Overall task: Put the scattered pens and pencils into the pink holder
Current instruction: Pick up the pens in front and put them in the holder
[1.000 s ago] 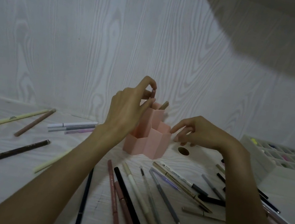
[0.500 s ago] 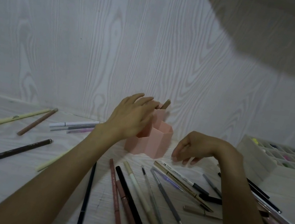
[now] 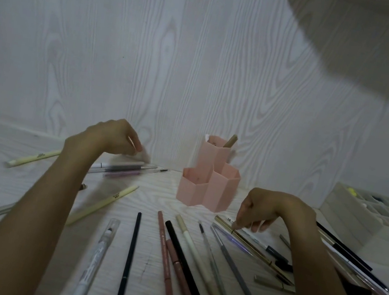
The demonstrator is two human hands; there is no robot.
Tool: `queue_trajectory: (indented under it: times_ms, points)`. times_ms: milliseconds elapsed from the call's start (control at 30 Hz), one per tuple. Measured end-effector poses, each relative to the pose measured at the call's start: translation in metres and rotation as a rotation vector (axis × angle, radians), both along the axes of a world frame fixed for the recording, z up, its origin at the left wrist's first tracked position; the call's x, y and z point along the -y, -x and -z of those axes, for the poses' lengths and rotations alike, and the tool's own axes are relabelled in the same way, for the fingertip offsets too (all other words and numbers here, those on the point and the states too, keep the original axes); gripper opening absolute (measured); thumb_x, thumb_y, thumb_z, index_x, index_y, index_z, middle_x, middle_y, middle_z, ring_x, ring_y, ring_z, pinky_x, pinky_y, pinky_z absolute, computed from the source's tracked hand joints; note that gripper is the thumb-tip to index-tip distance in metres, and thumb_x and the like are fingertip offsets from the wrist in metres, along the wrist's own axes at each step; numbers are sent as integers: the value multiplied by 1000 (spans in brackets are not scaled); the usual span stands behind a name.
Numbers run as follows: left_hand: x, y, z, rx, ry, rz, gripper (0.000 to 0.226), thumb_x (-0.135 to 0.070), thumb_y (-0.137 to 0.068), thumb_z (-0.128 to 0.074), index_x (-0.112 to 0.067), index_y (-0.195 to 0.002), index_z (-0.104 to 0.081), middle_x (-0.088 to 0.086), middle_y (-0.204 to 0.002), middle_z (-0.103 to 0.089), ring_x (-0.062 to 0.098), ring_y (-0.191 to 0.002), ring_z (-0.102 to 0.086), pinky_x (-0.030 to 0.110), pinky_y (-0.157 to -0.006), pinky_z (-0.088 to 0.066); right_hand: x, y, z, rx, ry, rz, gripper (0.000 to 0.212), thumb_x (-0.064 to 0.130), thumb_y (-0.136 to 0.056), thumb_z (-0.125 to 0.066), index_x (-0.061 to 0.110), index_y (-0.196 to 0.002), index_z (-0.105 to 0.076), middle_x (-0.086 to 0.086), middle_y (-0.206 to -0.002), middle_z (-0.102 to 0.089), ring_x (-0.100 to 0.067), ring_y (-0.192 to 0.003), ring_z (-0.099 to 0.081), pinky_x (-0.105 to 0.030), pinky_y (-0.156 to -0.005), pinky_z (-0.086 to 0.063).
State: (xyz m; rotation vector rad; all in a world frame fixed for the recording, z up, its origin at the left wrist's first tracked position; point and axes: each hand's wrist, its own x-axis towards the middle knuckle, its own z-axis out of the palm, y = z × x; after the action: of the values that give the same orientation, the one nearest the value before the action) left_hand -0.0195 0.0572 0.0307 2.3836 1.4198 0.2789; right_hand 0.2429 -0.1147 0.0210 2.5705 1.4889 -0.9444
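Note:
The pink holder (image 3: 208, 183), a cluster of hexagonal tubes, stands on the table near the wall. A brown pencil (image 3: 230, 141) sticks out of its tallest back tube. My left hand (image 3: 112, 140) hovers left of the holder, blurred, fingers pointing down over a white, a grey and a purple pen (image 3: 128, 169), and it holds nothing. My right hand (image 3: 265, 209) is lower, right of the holder, its fingers spread. One fingertip touches a gold pen (image 3: 249, 246) that lies flat on the table.
Several pens and pencils fan out in front: a black pen (image 3: 187, 271), a reddish pencil (image 3: 165, 263), a clear marker (image 3: 96, 259), yellow pencils (image 3: 101, 205). More pens lie under my right forearm. A white compartment tray (image 3: 356, 218) stands at the right.
My left hand has left the holder's top and swung left and down toward the white and purple pens. My right hand dropped onto the gold pen. The camera view shifted right.

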Motion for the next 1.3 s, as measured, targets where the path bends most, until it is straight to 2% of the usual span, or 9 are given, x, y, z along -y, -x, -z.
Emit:
queue_trajectory:
  times_ms: [167,267,400,500,667,967,1067,1200,1300]
  points:
    - [0,-17,21,-76,5,7,17,-26,-80,-72,-31,-96,-72,-5,-111,-69,19,-108,-61,34,-97,-47,2,-1,-5,5,-42,41,26,19,-85,-68,1,-103,-67,-4,-79,-63,-12,-68,-60,-22,-67,-54]
    - [4,-25,32,-97,-50,-4,15,-30,-80,-69,-36,-95,-72,-7,-112,-69,19,-107,-61,31,-90,-48,9,-4,-20,39,-226,105,16,16,-89,-62,1,-94,-66,-5,-76,-62,-14,-66,-61,-22,-60,-54]
    - [5,-28,39,-109,-102,-17,15,-33,-84,-66,-35,-98,-72,-6,-113,-68,19,-106,-61,27,-82,-44,13,-4,-40,109,-885,311,11,18,-90,-60,8,-94,-61,-10,-82,-67,-21,-68,-65,-35,-73,-57]
    - [6,-30,39,-151,-93,-18,19,-32,-84,-68,-34,-102,-71,-4,-115,-67,21,-107,-61,27,-81,-42,10,11,-54,-19,-1463,337,23,18,-93,-55,14,-114,-47,-7,-92,-67,-13,-65,-65,-24,-63,-57]
    - [8,-35,41,-111,-154,-56,23,-25,-87,-64,-28,-108,-69,0,-116,-66,22,-106,-61,28,-78,-41,1,46,-56,-219,-1944,196,30,12,-96,-51,15,-125,-43,-8,-91,-68,-10,-83,-70,-22,-70,-58]
    - [7,-31,45,-145,-123,-96,25,-22,-88,-62,-25,-112,-69,2,-117,-65,24,-107,-60,28,-81,-42,-21,49,-18,-107,-1800,184,23,16,-94,-55,13,-115,-46,-1,-100,-69,-12,-93,-68,-29,-82,-57]
    - [7,-32,45,-134,-132,-117,23,-23,-87,-64,-21,-109,-70,3,-114,-66,24,-104,-61,29,-81,-44,-24,44,-11,-6,-1696,151,23,19,-93,-57,15,-114,-48,-2,-98,-71,-10,-88,-68,-18,-76,-55]
    - [8,-33,45,-136,-139,-108,22,-26,-87,-66,-21,-108,-70,2,-113,-67,23,-105,-61,28,-81,-43,-24,42,-4,181,-1569,136,21,27,-90,-61,20,-110,-55,-1,-98,-74,-12,-79,-68,-24,-64,-49]
    - [10,-35,46,-164,-193,-99,20,-25,-91,-61,-23,-109,-69,1,-113,-67,22,-106,-61,27,-78,-40,-25,42,0,271,-1517,111,20,31,-90,-59,19,-106,-58,-1,-96,-75,-7,-76,-63,-11,-57,-37]
